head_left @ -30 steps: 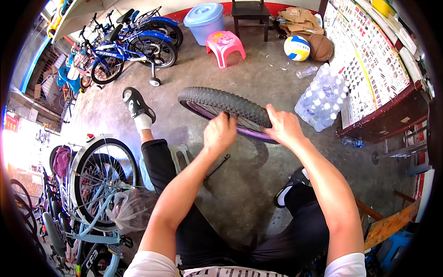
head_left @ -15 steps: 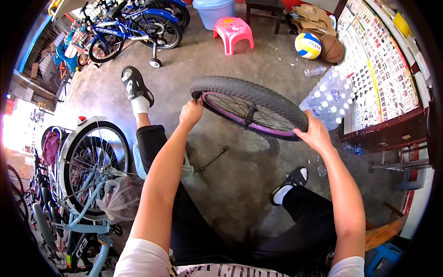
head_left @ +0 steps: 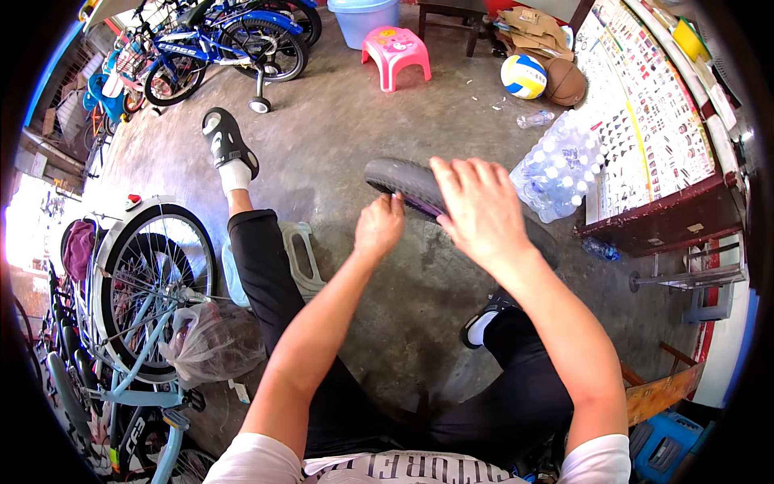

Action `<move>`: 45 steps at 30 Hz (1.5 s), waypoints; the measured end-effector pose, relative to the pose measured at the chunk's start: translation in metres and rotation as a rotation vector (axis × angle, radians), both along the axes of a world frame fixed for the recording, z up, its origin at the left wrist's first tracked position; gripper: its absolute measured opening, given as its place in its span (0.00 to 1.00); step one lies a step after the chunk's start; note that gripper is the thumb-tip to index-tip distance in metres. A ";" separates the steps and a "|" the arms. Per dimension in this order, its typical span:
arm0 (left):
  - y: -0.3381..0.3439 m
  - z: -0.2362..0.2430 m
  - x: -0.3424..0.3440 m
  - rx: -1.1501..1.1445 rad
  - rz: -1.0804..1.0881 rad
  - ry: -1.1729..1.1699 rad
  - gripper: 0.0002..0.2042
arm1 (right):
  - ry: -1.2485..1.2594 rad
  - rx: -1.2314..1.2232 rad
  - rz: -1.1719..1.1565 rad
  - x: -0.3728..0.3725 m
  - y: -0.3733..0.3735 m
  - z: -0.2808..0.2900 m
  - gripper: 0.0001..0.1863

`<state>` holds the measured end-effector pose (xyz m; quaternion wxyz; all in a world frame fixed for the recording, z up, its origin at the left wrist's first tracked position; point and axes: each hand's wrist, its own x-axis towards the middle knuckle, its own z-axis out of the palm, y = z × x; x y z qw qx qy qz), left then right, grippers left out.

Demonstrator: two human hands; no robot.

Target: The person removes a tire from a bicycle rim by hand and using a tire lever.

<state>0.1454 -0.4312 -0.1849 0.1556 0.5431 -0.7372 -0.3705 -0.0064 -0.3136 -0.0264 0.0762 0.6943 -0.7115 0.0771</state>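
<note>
A bicycle wheel [head_left: 393, 173] with a black knobby tyre and purple rim is held up in front of me, turned nearly edge-on. My left hand [head_left: 380, 226] is closed at its left end, fingertips pinching the tyre's near edge by the rim. My right hand [head_left: 482, 208] lies across the middle of the tyre, fingers over the top and thumb on the near side. That hand and forearm hide most of the spokes and hub; the wheel's right end [head_left: 542, 242] shows dark beyond the wrist.
A light-blue bicycle [head_left: 153, 391] with a plastic bag [head_left: 211, 343] stands at left, beside a pale stool [head_left: 302, 258]. Blue bicycles [head_left: 201, 56] and a pink stool [head_left: 395, 52] are at the back. Bottled water [head_left: 558, 173], a volleyball [head_left: 523, 77] and a basketball [head_left: 564, 83] sit at right.
My right hand has moved from the wheel's right end to the middle of the tyre. The wheel has turned closer to edge-on, and my left hand has shifted right and down.
</note>
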 end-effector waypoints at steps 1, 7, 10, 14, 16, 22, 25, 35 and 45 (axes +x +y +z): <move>0.016 0.004 -0.007 0.030 -0.003 0.043 0.24 | 0.009 0.123 -0.043 0.006 0.000 -0.002 0.42; 0.064 0.020 -0.048 0.156 -0.008 0.229 0.23 | -0.073 0.236 -0.228 -0.015 0.004 -0.010 0.37; 0.061 0.024 -0.050 0.278 0.002 0.334 0.23 | -0.079 0.188 -0.214 -0.033 0.008 -0.010 0.39; 0.057 0.064 -0.043 0.320 -0.110 0.277 0.27 | -0.235 0.172 -0.230 -0.053 0.024 0.012 0.39; 0.052 0.090 -0.040 0.271 -0.130 0.302 0.27 | -0.335 0.162 -0.241 -0.054 0.023 0.031 0.37; 0.045 0.061 -0.062 0.153 -0.148 0.239 0.20 | -0.489 0.064 -0.215 -0.081 0.025 -0.017 0.37; 0.051 0.051 -0.074 -0.172 -0.118 0.182 0.22 | -0.448 -0.043 -0.168 -0.080 0.015 -0.027 0.37; 0.053 0.000 -0.119 -0.190 -0.027 0.453 0.15 | -0.336 -0.110 -0.224 -0.084 0.002 -0.041 0.35; 0.045 0.045 -0.084 0.004 -0.130 0.192 0.19 | -0.347 -0.117 -0.241 -0.092 0.002 -0.049 0.32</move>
